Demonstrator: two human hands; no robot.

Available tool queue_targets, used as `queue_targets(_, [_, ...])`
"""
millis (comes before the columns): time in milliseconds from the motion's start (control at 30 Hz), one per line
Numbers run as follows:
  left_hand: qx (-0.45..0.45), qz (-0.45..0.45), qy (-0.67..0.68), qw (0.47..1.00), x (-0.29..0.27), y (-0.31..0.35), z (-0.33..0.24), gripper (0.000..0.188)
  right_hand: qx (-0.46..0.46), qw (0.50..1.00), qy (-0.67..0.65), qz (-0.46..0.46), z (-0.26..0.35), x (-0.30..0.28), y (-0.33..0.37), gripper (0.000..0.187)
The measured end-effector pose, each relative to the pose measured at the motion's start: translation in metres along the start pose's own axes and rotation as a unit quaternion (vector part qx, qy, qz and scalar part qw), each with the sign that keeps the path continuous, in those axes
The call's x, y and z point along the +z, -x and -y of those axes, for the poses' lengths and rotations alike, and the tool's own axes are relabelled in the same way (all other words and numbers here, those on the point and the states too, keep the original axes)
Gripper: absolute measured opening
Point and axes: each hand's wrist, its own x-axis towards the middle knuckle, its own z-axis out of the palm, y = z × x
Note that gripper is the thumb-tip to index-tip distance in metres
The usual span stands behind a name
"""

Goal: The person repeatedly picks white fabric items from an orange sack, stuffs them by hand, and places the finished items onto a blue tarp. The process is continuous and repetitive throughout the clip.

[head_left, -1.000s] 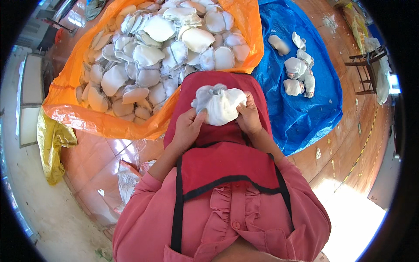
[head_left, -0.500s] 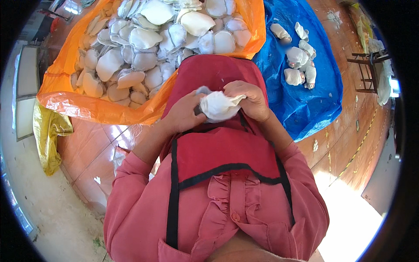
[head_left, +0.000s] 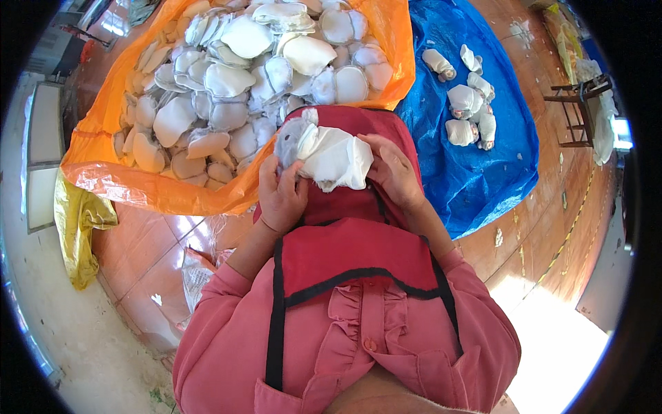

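Yellow sack [head_left: 77,234] lying crumpled at far left on the floor. Orange sheet [head_left: 124,183] beside it, carrying a heap of white padded pieces [head_left: 227,83]. Left hand [head_left: 281,194] and right hand [head_left: 394,172] resting over the red apron [head_left: 352,255], fingers curling closed around a white-and-grey soft piece [head_left: 329,155] between them. Blue sheet [head_left: 476,165] spreading at right, bearing several finished white bundles [head_left: 469,110].

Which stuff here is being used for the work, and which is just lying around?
In use:
left hand
right hand
white and grey fabric piece
white pieces on orange sheet
turned pieces on blue sheet

Lying about:
yellow bag
dark stool
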Motion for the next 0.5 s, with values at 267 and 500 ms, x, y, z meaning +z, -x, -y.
queue_targets(267, [0.049,0.036,0.017,0.998,0.000,0.004,0.000,0.045,-0.045,0.985,0.128,-0.111,-0.028,0.013,-0.012,0.070])
queue_targets(500, [-0.138,0.114,0.128,0.976,-0.016,-0.043,-0.014,0.073,-0.091,0.937,0.333,-0.050,-0.011,0.016,-0.012,0.057])
